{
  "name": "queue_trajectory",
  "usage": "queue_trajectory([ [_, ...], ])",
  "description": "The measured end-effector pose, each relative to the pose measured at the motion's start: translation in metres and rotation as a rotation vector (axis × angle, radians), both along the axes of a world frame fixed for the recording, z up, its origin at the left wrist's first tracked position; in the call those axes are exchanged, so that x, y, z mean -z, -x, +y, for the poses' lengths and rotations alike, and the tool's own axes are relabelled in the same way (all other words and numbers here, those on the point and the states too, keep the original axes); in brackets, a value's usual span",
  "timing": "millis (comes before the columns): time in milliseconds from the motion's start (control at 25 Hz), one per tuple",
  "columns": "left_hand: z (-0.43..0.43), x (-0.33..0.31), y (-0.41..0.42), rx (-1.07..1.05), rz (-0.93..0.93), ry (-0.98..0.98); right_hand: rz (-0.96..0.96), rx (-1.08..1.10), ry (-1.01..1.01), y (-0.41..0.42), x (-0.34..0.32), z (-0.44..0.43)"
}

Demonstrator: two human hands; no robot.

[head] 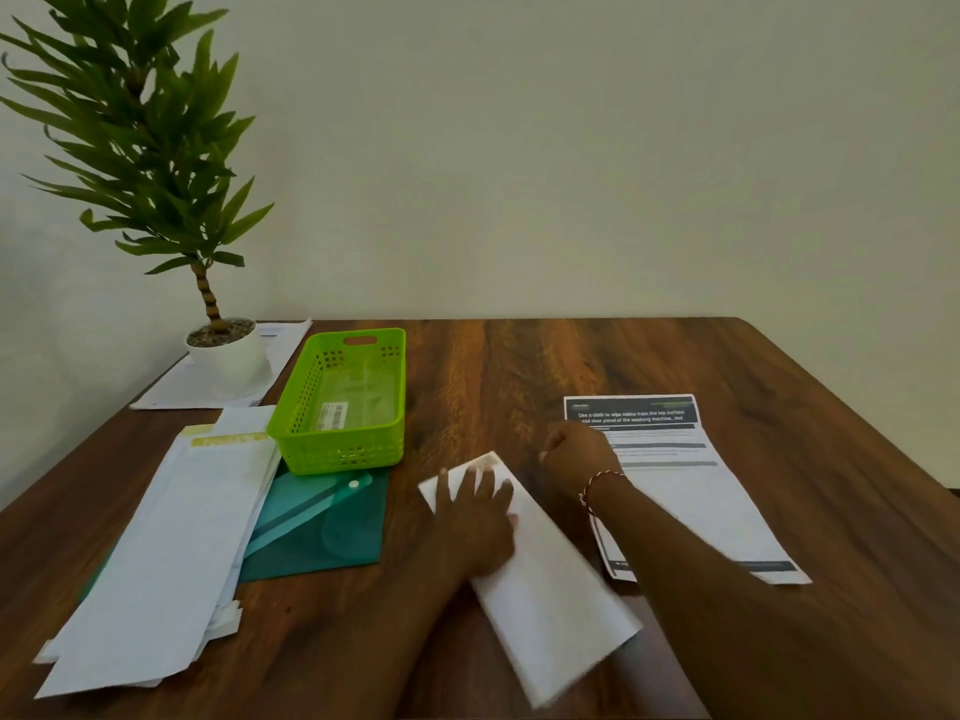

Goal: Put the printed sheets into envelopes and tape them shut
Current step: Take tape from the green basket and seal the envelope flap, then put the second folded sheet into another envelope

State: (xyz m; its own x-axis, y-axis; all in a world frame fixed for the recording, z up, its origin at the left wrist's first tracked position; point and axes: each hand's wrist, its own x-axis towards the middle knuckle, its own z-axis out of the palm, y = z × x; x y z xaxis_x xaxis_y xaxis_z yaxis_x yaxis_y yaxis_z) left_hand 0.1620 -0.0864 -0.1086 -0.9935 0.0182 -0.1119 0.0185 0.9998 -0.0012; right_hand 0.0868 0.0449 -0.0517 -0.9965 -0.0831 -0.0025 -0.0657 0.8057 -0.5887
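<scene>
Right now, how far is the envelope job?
Nothing looks sealed yet. In hand: the left hand presses a white envelope flat, and the right hand is beside it, on the printed sheet. Left: filling the stack of envelopes, then taping; no tape is visible.

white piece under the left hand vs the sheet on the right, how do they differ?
The white piece shows a blank face; the printed sheet shows dark header bars and text. The white piece is narrower and lies diagonally in front of the person; the printed sheet is wider and sits further right. The left hand presses flat on the white piece; the right hand rests at the printed sheet's upper left. Both lie flat on the table.
</scene>
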Motion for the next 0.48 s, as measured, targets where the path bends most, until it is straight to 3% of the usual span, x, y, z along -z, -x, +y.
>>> queue_trajectory([
  [80,-0.012,-0.008,0.015,0.125,-0.076,-0.014,-0.014,-0.009,-0.070,-0.001,0.003,0.020],
  [160,-0.017,-0.014,0.025,0.092,-0.123,-0.122,0.011,-0.031,-0.208,-0.002,0.008,0.040],
  [240,-0.001,-0.019,0.028,0.034,0.025,-0.238,0.043,-0.009,-0.326,0.000,0.013,0.060],
  [280,0.016,-0.023,0.028,-0.023,0.150,-0.352,0.051,0.017,-0.343,0.003,0.017,0.069],
  [360,0.054,-0.033,0.039,-0.232,0.243,-0.763,0.034,0.070,-0.343,0.006,0.022,0.083],
  [480,0.105,-0.044,0.071,-0.566,0.029,-1.335,-0.061,0.080,-0.368,0.009,0.027,0.092],
])
